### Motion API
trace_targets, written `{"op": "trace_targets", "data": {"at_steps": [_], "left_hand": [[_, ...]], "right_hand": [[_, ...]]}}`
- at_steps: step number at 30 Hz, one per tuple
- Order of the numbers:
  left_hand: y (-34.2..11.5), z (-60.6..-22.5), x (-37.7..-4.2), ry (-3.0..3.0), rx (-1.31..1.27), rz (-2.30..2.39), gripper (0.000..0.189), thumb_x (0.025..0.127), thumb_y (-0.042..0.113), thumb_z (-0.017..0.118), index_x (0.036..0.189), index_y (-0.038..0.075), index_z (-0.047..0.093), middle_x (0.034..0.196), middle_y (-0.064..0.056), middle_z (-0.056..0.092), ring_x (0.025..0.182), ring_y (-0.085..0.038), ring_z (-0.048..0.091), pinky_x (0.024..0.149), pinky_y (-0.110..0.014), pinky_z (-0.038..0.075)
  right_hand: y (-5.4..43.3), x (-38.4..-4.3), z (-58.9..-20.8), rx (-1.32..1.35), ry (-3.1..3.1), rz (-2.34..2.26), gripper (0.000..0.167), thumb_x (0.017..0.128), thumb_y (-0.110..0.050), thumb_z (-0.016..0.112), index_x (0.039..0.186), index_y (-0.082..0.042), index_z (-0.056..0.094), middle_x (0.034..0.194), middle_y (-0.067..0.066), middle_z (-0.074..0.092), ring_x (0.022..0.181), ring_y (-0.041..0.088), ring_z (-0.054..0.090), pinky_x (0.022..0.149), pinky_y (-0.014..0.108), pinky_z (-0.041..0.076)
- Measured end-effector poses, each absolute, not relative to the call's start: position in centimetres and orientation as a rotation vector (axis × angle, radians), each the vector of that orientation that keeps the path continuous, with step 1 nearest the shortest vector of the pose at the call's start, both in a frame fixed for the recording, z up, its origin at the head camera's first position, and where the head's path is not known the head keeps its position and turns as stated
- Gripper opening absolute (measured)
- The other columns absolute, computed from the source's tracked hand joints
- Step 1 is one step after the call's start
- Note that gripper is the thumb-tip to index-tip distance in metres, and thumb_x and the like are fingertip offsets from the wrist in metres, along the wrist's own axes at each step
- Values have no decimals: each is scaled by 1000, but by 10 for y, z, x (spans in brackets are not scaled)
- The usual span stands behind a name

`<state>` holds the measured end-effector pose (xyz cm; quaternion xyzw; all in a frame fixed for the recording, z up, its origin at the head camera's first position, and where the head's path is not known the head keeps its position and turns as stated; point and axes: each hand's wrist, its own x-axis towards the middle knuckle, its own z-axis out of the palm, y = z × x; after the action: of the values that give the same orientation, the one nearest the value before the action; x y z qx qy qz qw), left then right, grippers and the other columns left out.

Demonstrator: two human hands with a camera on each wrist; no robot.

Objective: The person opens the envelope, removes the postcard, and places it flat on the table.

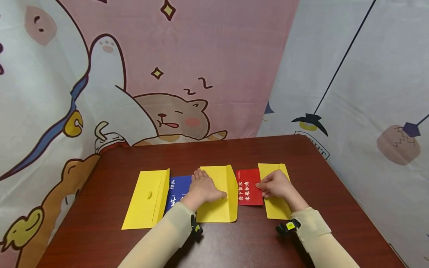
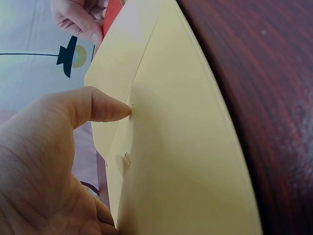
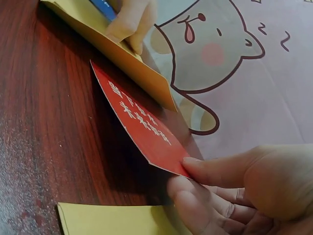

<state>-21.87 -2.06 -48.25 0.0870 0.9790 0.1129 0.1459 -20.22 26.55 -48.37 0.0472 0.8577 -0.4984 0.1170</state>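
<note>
My right hand [image 1: 277, 184] pinches one edge of a red card [image 1: 248, 186] with white Chinese characters. In the right wrist view the red card [image 3: 142, 122] is tilted, thumb on top and fingers beneath, its far end beside the middle envelope. My left hand [image 1: 202, 188] rests on the middle yellow envelope [image 1: 214, 214], fingers extended and thumb spread. The thumb tip touches the envelope [image 2: 186, 147] near its flap crease in the left wrist view. That flap lies open toward the red card. Another yellow envelope [image 1: 277, 212] lies partly hidden under my right hand.
A third yellow envelope [image 1: 140, 204] with a small round tab lies at the left. Between it and the middle envelope is a blue card [image 1: 181, 184] with white characters, partly covered by my left arm. A printed cloth [image 1: 234, 74] hangs behind the brown table [image 1: 221, 242].
</note>
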Motion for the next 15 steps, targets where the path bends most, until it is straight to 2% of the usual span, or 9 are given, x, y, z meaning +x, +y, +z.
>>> {"op": "trace_targets", "data": {"at_steps": [15], "left_hand": [[-20,-481,-218,2819,237,344,129,80,71,71,162,-14,17,170,-34,11,158,-47,12,128,-53,14]], "right_hand": [[255,-203,-479,98,2650,-1289,17,90,-9,85,91,6,78,72,10,72,58,22,69,57,35,62]]}}
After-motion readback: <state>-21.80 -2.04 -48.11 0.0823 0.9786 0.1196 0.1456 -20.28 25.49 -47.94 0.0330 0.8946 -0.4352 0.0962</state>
